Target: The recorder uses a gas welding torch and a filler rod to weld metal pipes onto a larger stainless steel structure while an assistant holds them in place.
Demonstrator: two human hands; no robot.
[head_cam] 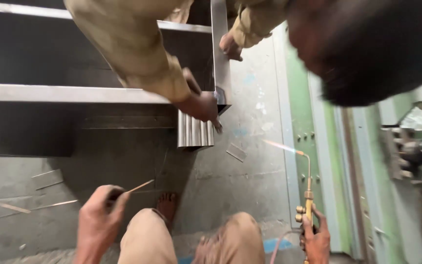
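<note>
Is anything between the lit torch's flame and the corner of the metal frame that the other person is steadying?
Nothing solid lies between the flame of the torch in the right hand and the frame corner. But the other person's hand grips right at that corner. The left hand holds a thin rod off to the side.

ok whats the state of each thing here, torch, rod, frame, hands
torch: lit, flame pointing up-left, held in right hand
filler rod: thin, gripped in left hand, tip in the air
metal frame: steadied by a co-worker's hands
ribbed metal piece: upright under the frame corner
metal strips: loose on the floor
</note>
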